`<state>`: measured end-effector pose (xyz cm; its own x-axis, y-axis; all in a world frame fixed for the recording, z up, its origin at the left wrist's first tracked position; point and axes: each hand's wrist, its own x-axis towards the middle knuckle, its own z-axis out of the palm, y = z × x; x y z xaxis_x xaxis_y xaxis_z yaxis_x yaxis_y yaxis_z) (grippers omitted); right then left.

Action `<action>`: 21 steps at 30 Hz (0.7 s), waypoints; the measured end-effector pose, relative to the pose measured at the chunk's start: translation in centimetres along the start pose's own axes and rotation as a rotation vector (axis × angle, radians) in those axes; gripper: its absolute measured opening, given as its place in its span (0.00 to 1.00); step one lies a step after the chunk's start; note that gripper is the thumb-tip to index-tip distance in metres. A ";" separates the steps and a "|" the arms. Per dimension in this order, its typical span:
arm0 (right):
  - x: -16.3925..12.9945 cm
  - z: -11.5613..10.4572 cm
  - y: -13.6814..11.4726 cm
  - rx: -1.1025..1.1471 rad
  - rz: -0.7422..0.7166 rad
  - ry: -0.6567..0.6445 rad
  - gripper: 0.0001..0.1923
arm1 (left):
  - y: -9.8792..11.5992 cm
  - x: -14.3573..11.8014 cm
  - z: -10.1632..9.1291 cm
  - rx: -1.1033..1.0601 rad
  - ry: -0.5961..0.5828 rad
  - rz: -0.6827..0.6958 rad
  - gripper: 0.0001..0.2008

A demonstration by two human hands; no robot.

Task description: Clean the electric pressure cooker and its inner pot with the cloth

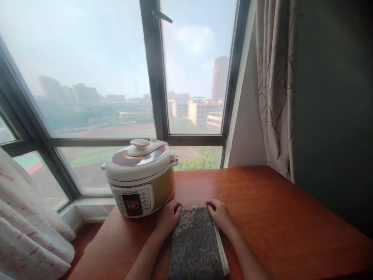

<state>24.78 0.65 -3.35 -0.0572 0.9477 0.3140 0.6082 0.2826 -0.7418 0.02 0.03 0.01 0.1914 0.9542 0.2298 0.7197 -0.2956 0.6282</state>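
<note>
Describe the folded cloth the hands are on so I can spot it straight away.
Start at the big window and drop to the red-brown wooden table below it. Just right of the cream electric cooker lies the folded grey cloth, the left hand and right hand at its far corners. It is the only speckled grey fabric there, with a pale edge along its right side.

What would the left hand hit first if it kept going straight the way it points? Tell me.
Probably the electric cooker. The left hand rests at the far left corner of the grey folded cloth, pointing away from the person, and the cooker's lower body stands just beyond it on the wooden table. Depth is hard to judge.
</note>
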 end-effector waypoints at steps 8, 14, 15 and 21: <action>0.0 0.1 0.1 0.003 -0.001 0.000 0.17 | -0.1 0.1 0.0 0.004 0.002 -0.004 0.13; 0.0 0.0 -0.1 0.014 0.016 0.000 0.16 | 0.3 -0.1 -0.3 -0.010 -0.004 -0.009 0.13; 0.0 0.0 -0.1 0.018 0.021 0.000 0.16 | 0.4 -0.1 -0.3 -0.012 -0.002 -0.007 0.12; 0.0 -0.3 -0.8 0.046 0.096 0.013 0.15 | 0.5 -0.2 -0.3 -0.019 0.015 0.010 0.12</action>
<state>24.50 0.41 -2.53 0.0105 0.9688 0.2477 0.5732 0.1972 -0.7953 0.10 -0.32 0.52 0.1879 0.9506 0.2472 0.7051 -0.3058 0.6398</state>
